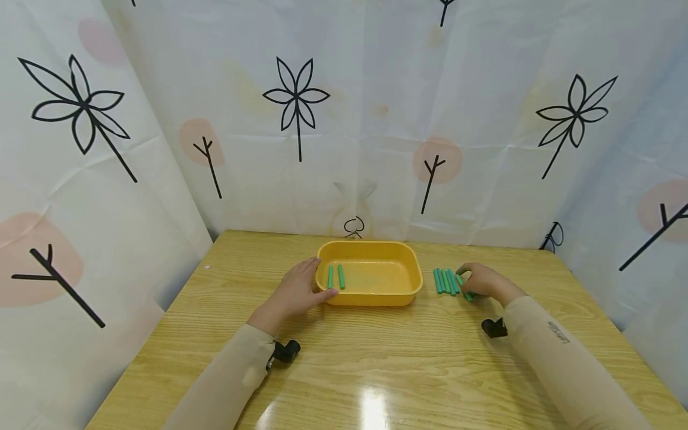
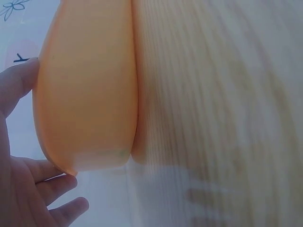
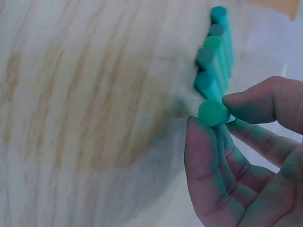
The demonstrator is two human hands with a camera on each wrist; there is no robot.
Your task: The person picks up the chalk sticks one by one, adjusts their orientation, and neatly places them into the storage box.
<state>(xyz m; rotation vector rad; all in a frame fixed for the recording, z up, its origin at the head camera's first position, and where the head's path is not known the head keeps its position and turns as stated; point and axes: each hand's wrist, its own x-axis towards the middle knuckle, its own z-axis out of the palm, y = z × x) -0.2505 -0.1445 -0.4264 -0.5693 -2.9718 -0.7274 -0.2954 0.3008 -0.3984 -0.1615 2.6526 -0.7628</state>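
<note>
A yellow plastic tray (image 1: 384, 300) stands on the table, two green chalk sticks (image 1: 341, 277) lying at its left end. My left hand (image 1: 292, 292) holds the tray's left end, thumb over the front rim and fingers at the left rim. In the left wrist view the tray wall (image 2: 90, 85) appears between the thumb and the fingers. My right hand (image 1: 482, 280) pinches a green chalk stick (image 3: 212, 112) between thumb and fingers. Right beside it lies a row of several green chalk sticks (image 1: 446, 281), their round ends showing in the right wrist view.
The wooden table (image 1: 349, 358) reaches back to a patterned cloth (image 1: 365, 119) hanging behind and at both sides. A black wrist camera (image 1: 286, 351) sits on the left sleeve, another black device (image 1: 494, 327) by the right one.
</note>
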